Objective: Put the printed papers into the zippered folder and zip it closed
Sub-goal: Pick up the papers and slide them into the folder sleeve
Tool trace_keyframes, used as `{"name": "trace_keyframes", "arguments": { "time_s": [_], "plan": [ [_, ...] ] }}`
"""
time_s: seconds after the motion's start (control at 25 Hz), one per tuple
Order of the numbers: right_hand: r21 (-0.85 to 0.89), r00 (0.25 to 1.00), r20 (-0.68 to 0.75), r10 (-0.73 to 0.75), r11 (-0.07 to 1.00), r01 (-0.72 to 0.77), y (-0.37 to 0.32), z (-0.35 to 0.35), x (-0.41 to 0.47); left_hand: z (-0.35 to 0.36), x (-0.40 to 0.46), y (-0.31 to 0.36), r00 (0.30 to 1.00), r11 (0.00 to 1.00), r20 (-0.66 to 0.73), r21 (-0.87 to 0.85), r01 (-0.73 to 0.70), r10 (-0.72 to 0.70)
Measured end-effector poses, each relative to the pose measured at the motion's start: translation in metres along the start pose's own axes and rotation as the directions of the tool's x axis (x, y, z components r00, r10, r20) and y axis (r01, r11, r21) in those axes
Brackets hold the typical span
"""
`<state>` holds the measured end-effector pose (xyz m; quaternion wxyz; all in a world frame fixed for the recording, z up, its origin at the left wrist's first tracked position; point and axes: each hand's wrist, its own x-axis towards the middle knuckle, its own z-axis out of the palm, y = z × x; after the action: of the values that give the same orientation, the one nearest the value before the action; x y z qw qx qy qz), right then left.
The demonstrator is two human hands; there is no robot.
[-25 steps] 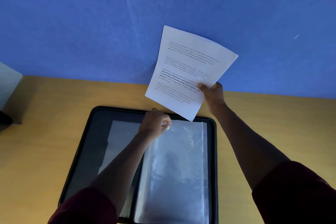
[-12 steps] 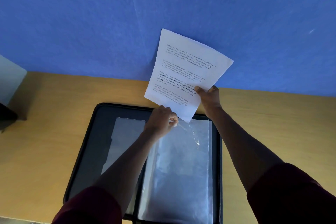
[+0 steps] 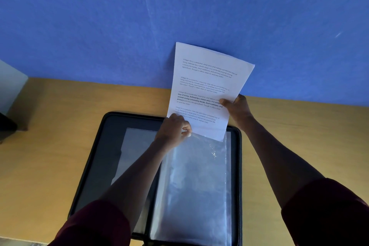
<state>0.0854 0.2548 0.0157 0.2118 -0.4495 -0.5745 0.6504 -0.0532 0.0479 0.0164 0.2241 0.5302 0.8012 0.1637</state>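
Wooden desk under blue wall, open folder lying flat; right hand pinching thin floppy papers mid-edge above it, left hand pinching slippery plastic sleeve top, likely opening it

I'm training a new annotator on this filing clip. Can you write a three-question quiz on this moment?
1. True or false: the zippered folder lies open on the wooden table.
2. Which hand grips the printed paper at its right edge?
A. left hand
B. right hand
C. neither
3. Fill in: the left hand pinches the top edge of a clear plastic ______ in the folder's right half.

Key
1. True; both halves lie flat, unzipped.
2. B.
3. sleeve; the paper's lower corner is at its opening, most of the sheet above it.
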Motion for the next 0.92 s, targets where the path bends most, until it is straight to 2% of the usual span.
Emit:
{"name": "trace_keyframes", "arguments": {
  "time_s": [0.24,0.4,0.72,0.92],
  "plan": [
    [-0.012,0.999,0.035,-0.023,1.000,0.024,-0.003,-0.014,0.004,-0.018,-0.002,-0.025,0.997,0.987,0.008,0.140,0.075,-0.077],
    [-0.018,0.999,0.037,0.014,1.000,-0.014,0.002,-0.015,0.006,-0.023,0.000,-0.035,0.993,0.975,0.010,0.191,0.110,-0.114],
    [-0.032,0.999,0.029,0.022,0.999,-0.022,0.003,-0.015,0.015,-0.017,-0.001,-0.041,0.992,0.980,-0.027,0.156,0.127,-0.124],
    [-0.113,0.997,0.068,0.032,0.993,-0.024,0.001,-0.012,0.020,-0.015,-0.001,-0.044,0.993,0.982,-0.033,0.148,0.120,-0.117]
  ]
}}
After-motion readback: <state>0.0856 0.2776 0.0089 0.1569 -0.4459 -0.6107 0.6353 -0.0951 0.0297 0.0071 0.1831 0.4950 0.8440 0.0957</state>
